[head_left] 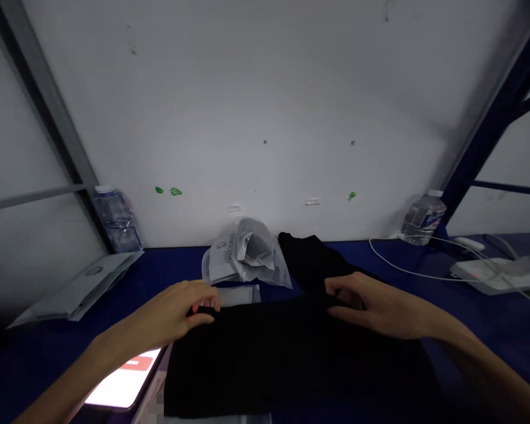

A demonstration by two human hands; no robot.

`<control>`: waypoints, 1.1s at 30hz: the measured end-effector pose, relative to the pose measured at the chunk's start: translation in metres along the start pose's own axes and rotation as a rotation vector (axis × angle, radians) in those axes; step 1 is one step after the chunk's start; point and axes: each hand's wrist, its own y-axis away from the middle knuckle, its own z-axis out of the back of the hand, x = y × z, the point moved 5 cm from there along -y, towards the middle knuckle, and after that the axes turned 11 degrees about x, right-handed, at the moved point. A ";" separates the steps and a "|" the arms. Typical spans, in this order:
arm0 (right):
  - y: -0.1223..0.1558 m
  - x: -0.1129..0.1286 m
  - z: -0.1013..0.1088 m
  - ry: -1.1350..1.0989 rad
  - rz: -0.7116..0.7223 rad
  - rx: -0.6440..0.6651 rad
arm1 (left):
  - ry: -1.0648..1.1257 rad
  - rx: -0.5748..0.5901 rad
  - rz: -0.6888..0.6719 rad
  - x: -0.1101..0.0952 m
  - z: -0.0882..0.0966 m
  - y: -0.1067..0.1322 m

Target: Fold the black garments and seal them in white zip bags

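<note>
In the head view, the black cloth (pixel 291 365) lies in the lower middle, over the blue surface (pixel 172 271), and its far edge runs between both hands. The left hand (pixel 183 306) has its fingers almost closed, with the left end of this edge pinched against the thumb. The right hand (pixel 371 303) has its fingers bent, with only a small gap to the thumb, and the edge seems taken between them; how firmly, I cannot tell. Behind the right hand extends a black strip (pixel 311 256); its join with the cloth is not clear. Clear plastic bags (pixel 221 259) are just beyond, and a lit phone (pixel 128 383) is under the left forearm. For good handling, I would advise equal tension from both hands, a straight edge, creases smoothed outward, and the strip laid flat without twisting
</note>
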 end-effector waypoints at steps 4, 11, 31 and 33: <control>-0.005 -0.015 0.000 0.084 -0.092 -0.086 | -0.048 -0.013 0.018 0.004 -0.005 -0.006; -0.003 -0.023 -0.005 0.182 -0.079 0.014 | -0.092 0.018 0.020 0.005 -0.008 -0.008; -0.015 -0.027 0.015 -0.446 -0.028 -0.104 | 0.011 -0.106 -0.027 -0.014 0.008 0.001; -0.016 -0.005 0.016 -0.583 0.106 -0.081 | 0.028 -0.112 -0.031 -0.016 0.010 0.002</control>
